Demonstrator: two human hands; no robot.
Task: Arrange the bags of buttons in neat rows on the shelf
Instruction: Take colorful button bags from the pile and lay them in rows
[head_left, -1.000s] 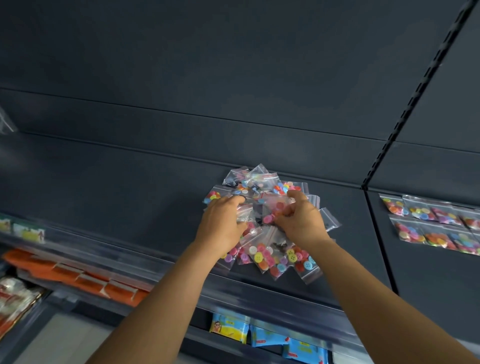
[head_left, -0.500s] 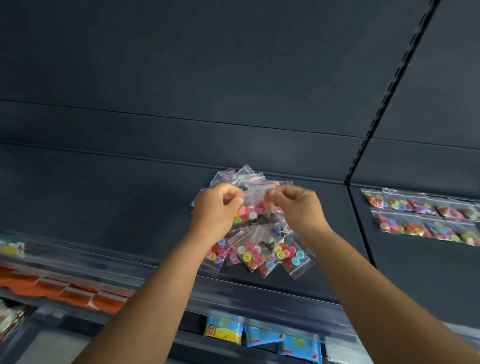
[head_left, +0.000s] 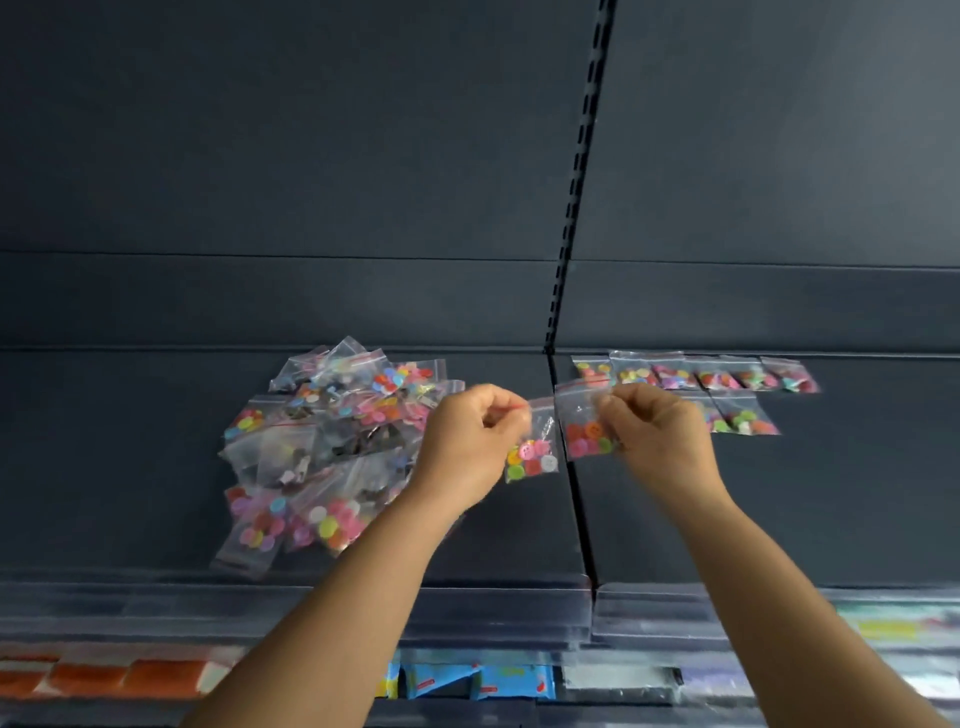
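Both arms reach forward, the left hand (head_left: 470, 441) and right hand (head_left: 657, 434) raised with fingers curled, pinching.

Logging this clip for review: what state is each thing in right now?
Left hand: pinches a small button bag, held up.
Right hand: pinches another button bag, held up.
Pile of bags: loose, unsorted heap.
Back row: laid side by side.
Front row: partly filled.
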